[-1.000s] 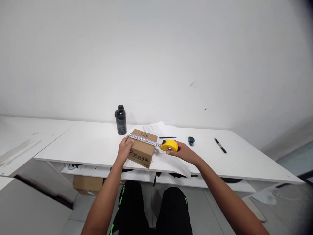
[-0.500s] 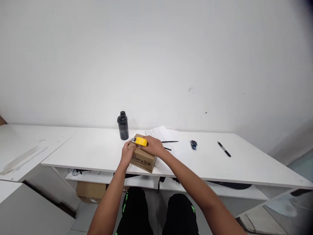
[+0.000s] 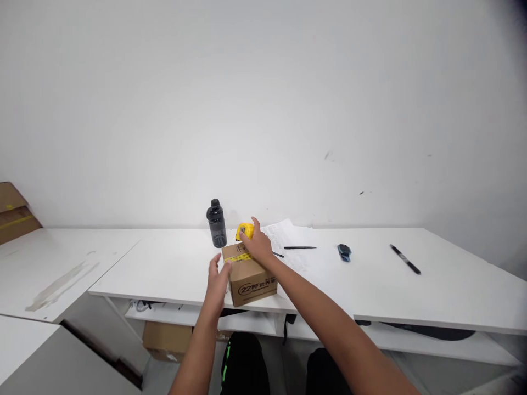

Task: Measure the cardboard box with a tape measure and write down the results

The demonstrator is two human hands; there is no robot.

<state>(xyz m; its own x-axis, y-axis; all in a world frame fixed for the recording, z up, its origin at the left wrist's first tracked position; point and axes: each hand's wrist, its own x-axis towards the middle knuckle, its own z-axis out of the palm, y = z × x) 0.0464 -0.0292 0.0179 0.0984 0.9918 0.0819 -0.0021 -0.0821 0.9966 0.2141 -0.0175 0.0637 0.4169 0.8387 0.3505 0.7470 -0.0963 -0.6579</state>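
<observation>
A small brown cardboard box with printed lettering stands near the front edge of the white table. My right hand grips a yellow tape measure over the box's far top edge. A short strip of yellow tape runs across the box's top. My left hand rests against the box's left side with its fingers spread and holds nothing.
A dark water bottle stands just behind the box. Sheets of paper, two black pens, a small blue object and a black marker lie to the right. Another cardboard box sits under the table.
The long tape across the box drew back into the case. My right hand carried the tape measure left to the box's far edge. The box has turned, its printed side now facing me.
</observation>
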